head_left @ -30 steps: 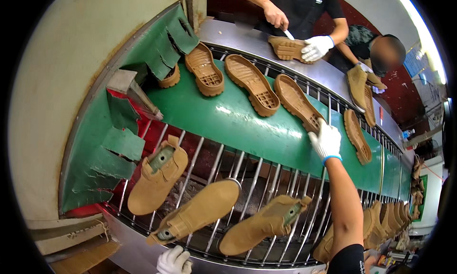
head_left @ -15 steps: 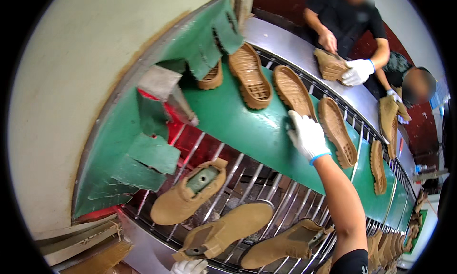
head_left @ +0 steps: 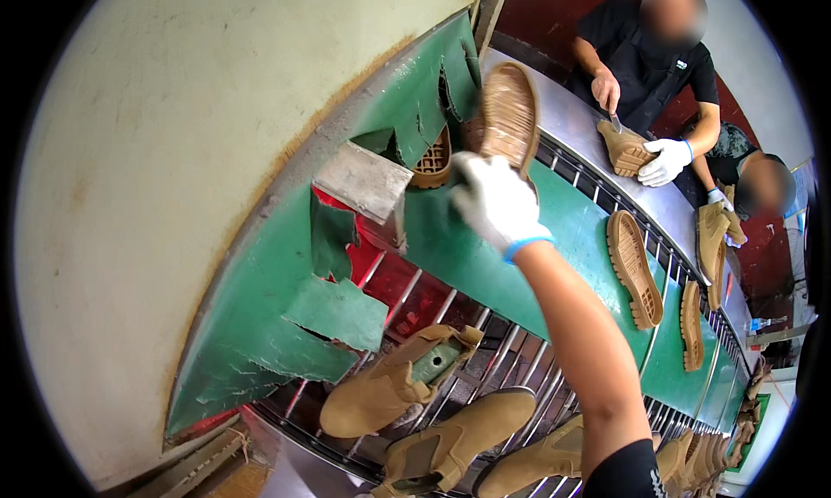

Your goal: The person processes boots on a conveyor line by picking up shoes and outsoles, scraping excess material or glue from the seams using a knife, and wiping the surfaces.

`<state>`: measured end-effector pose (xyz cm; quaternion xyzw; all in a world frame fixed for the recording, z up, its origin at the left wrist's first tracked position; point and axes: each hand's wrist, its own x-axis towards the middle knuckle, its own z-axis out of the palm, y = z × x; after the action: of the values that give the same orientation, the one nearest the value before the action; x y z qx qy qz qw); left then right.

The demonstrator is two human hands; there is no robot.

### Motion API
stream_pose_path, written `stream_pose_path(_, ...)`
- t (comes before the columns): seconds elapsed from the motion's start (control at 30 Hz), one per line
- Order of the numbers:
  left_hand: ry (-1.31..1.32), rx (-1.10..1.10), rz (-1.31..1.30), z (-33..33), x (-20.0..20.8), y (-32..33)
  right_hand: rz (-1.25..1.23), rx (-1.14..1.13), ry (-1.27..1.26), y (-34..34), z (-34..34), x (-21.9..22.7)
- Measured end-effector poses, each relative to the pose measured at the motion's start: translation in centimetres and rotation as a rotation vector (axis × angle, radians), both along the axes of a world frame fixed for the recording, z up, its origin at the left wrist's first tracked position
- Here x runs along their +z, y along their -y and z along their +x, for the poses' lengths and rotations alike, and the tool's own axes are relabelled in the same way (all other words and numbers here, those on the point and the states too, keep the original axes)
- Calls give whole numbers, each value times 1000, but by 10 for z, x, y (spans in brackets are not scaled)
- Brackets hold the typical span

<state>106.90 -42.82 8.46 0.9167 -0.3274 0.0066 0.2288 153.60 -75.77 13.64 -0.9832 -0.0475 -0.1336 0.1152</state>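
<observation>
My right hand (head_left: 500, 202), in a white glove with a blue cuff, is closed at the lower end of a brown shoe sole (head_left: 511, 109). The sole stands tilted up over the green belt, its ridged inner face showing; motion blurs the fingers. Brown edges beside it look like another sole, mostly hidden behind the hand. A sole with a grid heel (head_left: 430, 162) pokes out from under the torn green flap (head_left: 415, 100). Right of my hand lie two more soles, one nearer (head_left: 634, 269) and one farther along (head_left: 692, 325). My left hand is out of the picture.
Tan ankle boots (head_left: 389, 385) lie on the metal roller rack (head_left: 446, 306) below the green belt (head_left: 571, 230). A grey block (head_left: 362, 179) and torn green sheeting edge the opening at left. Across the metal ledge, a co-worker holds a boot (head_left: 625, 149) and a blade; another person handles boots.
My right hand has moved left and up, lifting the sole that it touched on the belt. My left hand, at the lower edge before, has gone out of view. The view has shifted.
</observation>
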Motion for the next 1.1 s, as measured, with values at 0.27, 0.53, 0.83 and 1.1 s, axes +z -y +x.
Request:
stream_pose_path(0.27,-44,-83,-188,14,-1,-9,-149,11,-93,-19,47,-44)
stream_pose_path(0.53,-85,-28,-164,8,1,-14,285,203,-249,8,-54,62)
stream_pose_path(0.83,-65,-24,-226,14,4,-10,-141,317,45,1,-87,2)
stream_pose_path(1.1,-54,27,-282,6,-6,-16,-428,295,58,26,-124,-39)
